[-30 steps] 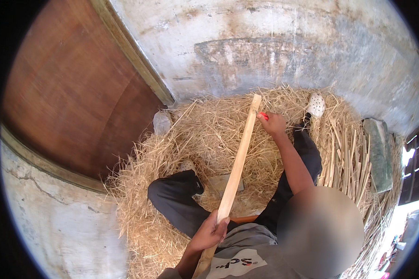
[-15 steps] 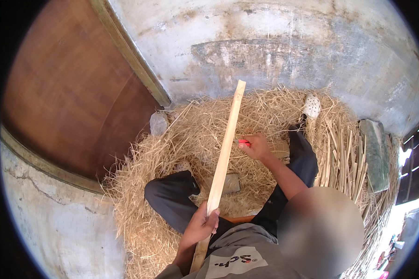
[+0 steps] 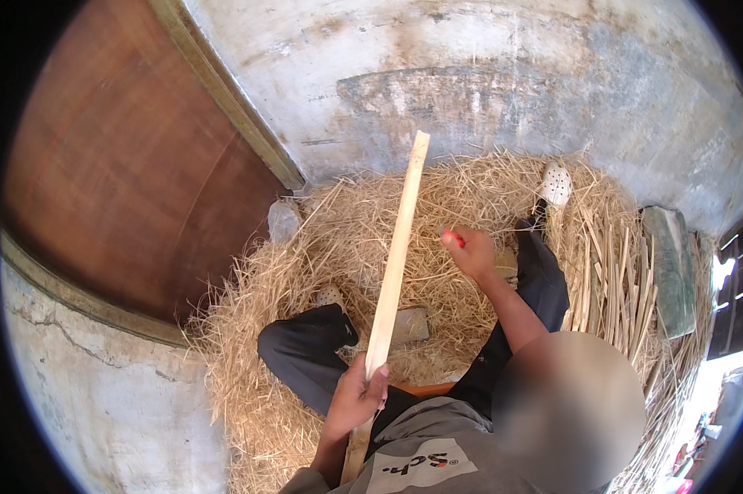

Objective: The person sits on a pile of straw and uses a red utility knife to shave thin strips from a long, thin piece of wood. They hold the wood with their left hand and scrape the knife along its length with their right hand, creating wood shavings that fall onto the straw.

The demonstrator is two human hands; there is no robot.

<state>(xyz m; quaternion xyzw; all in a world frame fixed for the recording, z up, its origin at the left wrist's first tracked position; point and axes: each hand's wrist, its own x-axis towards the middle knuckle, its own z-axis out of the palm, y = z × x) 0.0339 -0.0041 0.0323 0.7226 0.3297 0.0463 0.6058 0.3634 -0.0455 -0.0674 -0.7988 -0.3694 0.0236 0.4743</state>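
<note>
- We see the left hand (image 3: 357,400) closed around the lower part of a pale wooden strip (image 3: 398,255), its thumb along the near edge.
- We trace the strip from beside the grey shirt (image 3: 404,428), between the bent legs, to a free upper end seen against the stained wall (image 3: 503,74).
- We find the right hand (image 3: 474,255) curled around a small red tool (image 3: 456,239), apart from the strip and to its right; we cannot tell the tool's kind.
- We note loose straw (image 3: 306,272) beneath, a flat block (image 3: 410,325) upon it, and thin sticks (image 3: 610,284) at right.
</note>
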